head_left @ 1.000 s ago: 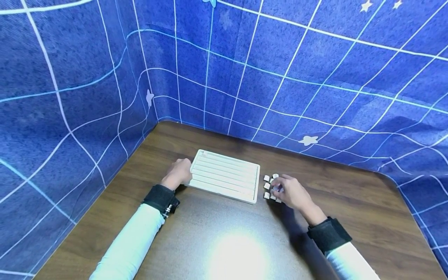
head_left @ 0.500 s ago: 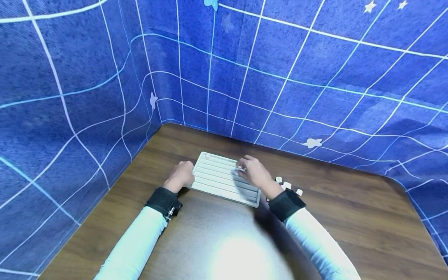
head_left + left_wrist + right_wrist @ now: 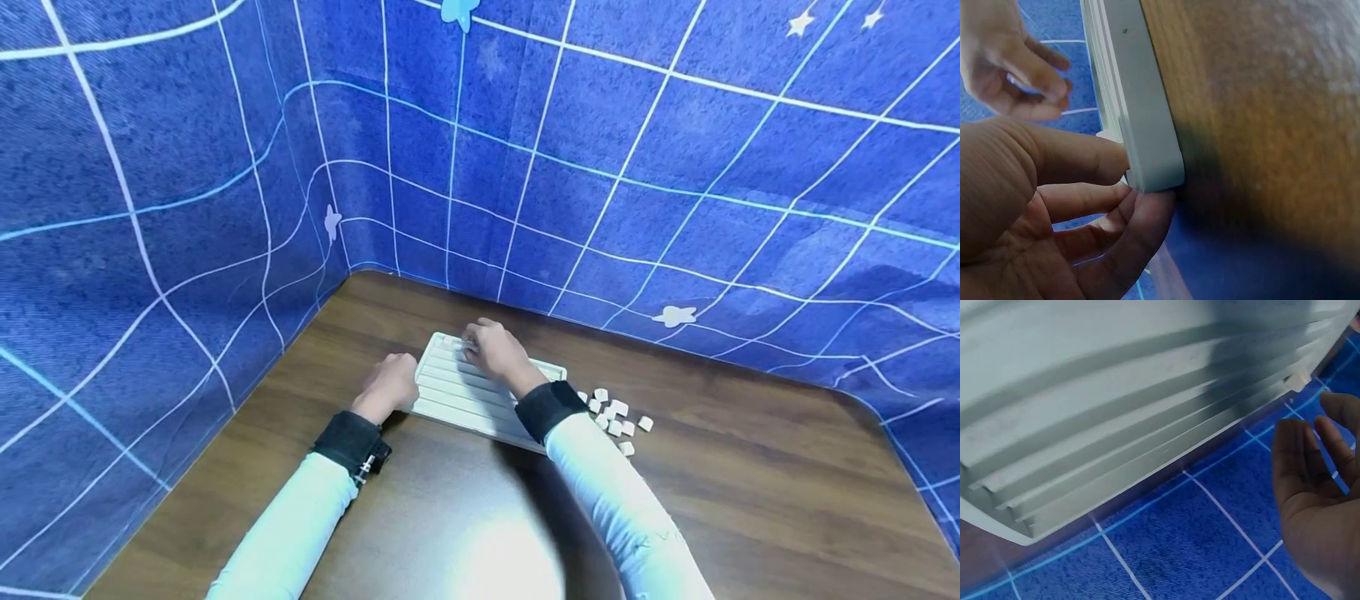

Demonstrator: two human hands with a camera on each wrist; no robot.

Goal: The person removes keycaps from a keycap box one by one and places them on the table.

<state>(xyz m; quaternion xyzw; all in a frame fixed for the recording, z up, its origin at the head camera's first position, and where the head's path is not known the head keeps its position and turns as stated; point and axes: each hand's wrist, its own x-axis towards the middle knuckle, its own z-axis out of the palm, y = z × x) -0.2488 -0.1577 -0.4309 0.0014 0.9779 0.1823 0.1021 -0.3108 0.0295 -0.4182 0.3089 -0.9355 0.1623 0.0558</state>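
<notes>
A pale tray (image 3: 465, 400) with long parallel ridges lies on the table. My left hand (image 3: 390, 385) grips its near left corner; in the left wrist view, the thumb and fingers of the left hand (image 3: 1079, 194) pinch that corner. Over the far left part of the tray is my right hand (image 3: 495, 350), its fingers bent downward. In the right wrist view the right hand (image 3: 1316, 481) has curled fingers beside the tray's far edge; whether something small is between them is hidden. One small white block (image 3: 1298, 381) sits in the tray's far left corner, near those fingers.
Several small white blocks (image 3: 615, 427) lie loose to the right of the tray, partly behind the right wrist. A brown wooden table (image 3: 750, 467) bears everything. Behind it hangs a blue cloth (image 3: 570, 167) with white grid lines and stars.
My right hand has moved left from the white blocks across the tray to its far left part. The blocks now lie more scattered. My left hand stays at the tray's corner.
</notes>
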